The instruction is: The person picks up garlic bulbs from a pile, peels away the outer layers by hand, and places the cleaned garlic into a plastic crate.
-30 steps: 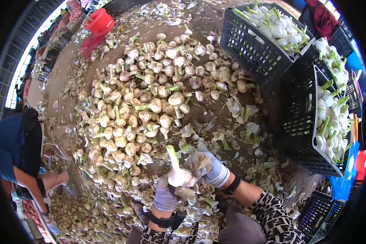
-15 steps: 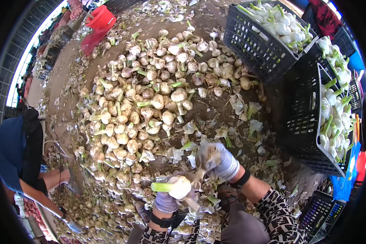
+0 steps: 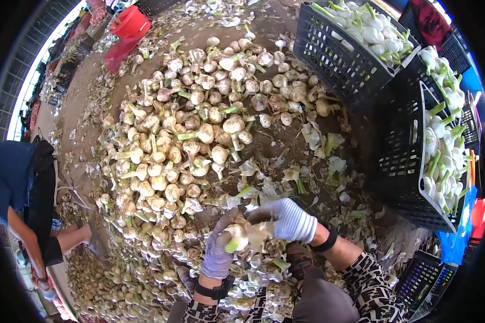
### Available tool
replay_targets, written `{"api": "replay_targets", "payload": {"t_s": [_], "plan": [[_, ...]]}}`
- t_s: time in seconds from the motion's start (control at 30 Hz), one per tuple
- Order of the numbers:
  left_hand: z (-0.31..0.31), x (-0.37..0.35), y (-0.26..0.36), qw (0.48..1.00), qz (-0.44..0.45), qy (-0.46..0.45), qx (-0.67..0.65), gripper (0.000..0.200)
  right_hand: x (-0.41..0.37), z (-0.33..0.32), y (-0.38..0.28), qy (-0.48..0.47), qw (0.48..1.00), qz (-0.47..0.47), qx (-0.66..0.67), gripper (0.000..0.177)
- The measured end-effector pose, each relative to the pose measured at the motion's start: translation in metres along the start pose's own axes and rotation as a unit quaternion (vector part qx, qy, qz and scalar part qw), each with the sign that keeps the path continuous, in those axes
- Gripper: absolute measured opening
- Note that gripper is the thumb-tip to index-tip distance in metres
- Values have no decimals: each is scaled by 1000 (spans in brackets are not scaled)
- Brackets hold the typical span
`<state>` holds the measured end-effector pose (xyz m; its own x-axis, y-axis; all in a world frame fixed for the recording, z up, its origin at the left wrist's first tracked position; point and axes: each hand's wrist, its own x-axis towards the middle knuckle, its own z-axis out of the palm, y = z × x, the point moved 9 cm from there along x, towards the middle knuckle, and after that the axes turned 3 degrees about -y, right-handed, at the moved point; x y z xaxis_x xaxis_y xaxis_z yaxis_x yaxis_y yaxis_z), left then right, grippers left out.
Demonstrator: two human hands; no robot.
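Low in the head view, my left hand [image 3: 217,253], in a striped glove, is closed around a garlic bulb [image 3: 237,239] with a short green stem pointing toward me. My right hand [image 3: 293,219], gloved too, pinches the loose papery garlic skin [image 3: 260,234] at the bulb's right side. The skin partly hides the bulb and some fingertips. Ahead of both hands spreads a heap of unpeeled garlic bulbs [image 3: 172,156], soil-stained, with roots and cut stems.
Black crates [image 3: 399,172] of clean white garlic stand at the right, with another crate [image 3: 345,64] behind. A red bucket [image 3: 130,22] is at far left. A co-worker [image 3: 21,188] bends at the left edge. Loose peelings [image 3: 337,167] litter the ground.
My right hand has come down and turned, now pulling skin at the bulb's right side. The bulb's stem has swung from pointing left to pointing toward me. The co-worker's arm has moved left.
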<state>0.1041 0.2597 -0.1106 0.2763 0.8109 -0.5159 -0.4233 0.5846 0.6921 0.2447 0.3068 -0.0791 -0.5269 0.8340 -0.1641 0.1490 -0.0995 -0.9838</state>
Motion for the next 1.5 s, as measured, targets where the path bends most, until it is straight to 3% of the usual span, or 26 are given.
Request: {"api": "replay_targets", "payload": {"t_s": [0.13, 0.2, 0.27, 0.3, 0.33, 0.37, 0.4, 0.43, 0.47, 0.5, 0.57, 0.6, 0.67, 0.73, 0.77, 0.87, 0.93, 1.03, 1.07, 1.13, 1.2, 1.27, 1.33, 1.4, 1.5], "plan": [[10, -7, 21, 982, 58, -3, 180, 62, 1, 13, -3, -29, 997, 15, -64, 33], [7, -5, 17, 983, 67, -15, 170, 63, -1, 16, 1, -42, 995, 37, -86, 33], [7, -2, 2, 998, -21, -51, 15, 57, -3, 14, 10, -26, 999, 1, -35, 36], [3, 1, -2, 998, -21, -53, 17, 57, -1, 13, 26, -63, 997, 12, 40, 40], [2, 4, -10, 993, -20, -88, -70, 54, 3, 8, 40, -101, 988, 23, 114, 45], [-3, 4, -17, 988, -19, -104, -114, 52, 9, -8, 36, -69, 992, -30, 101, 49], [-8, 3, -25, 980, -19, -120, -157, 51, 15, -35, 48, 48, 995, -90, 16, 46], [-29, 3, -33, 993, -18, -49, -108, 32, 9, -34, 67, 46, 995, -90, 17, 46], [-48, 2, -38, 998, -17, 21, -58, 24, 4, -43, 64, 92, 992, -72, 43, 42], [-55, 7, -39, 998, -17, 22, -58, 24, -2, -52, 58, 139, 987, -54, 67, 37], [-28, 10, -39, 977, -39, -129, -165, 40, -20, -69, 42, 227, 967, -14, 113, 27], [-16, 7, -37, 962, -51, -179, -199, 51, -19, -47, 42, 150, 950, 80, 261, 18], [-12, 2, -18, 994, -25, -56, -92, 55, -14, -3, 28, -13, 960, 165, 227, 23], [-20, 2, -21, 999, -41, -21, -11, 62, -3, 25, 13, -92, 983, 117, 108, 26], [-12, 7, -14, 997, -23, -46, 53, 64, -2, 27, 11, -92, 983, 117, 109, 26], [10, -5, -1, 996, -24, -46, 75, 66, -4, 30, 17, -103, 978, 159, 84, 27], [8, -6, 3, 999, 7, 13, 52, 54, -2, 25, 5, -79, 995, 41, 54, 30], [0, -7, -3, 994, -26, 4, 108, 57, -3, 24, 13, -73, 996, 33, 37, 27], [-9, -8, -6, 994, -26, 5, 109, 57, -4, 22, 8, -74, 996, 34, 38, 27], [-20, -10, -26, 994, -88, -29, 66, 63, -9, 24, 6, -114, 980, 123, 110, 28], [-8, -12, -12, 994, -68, -24, 85, 63, -11, 28, 3, -99, 983, 100, 114, 27], [6, -13, 0, 993, -48, -20, 106, 63, -8, 26, -11, -62, 995, -16, -80, 25], [15, -15, 17, 978, 17, -1, 206, 64, -9, 30, -13, -41, 991, -23, -124, 20], [13, -16, 14, 980, 18, -7, 199, 66, -9, 34, -6, -40, 977, -3, -210, 17], [5, -22, 1, 990, -2, -33, 134, 67, -4, 23, -1, 10, 993, 6, -120, 17]]}}
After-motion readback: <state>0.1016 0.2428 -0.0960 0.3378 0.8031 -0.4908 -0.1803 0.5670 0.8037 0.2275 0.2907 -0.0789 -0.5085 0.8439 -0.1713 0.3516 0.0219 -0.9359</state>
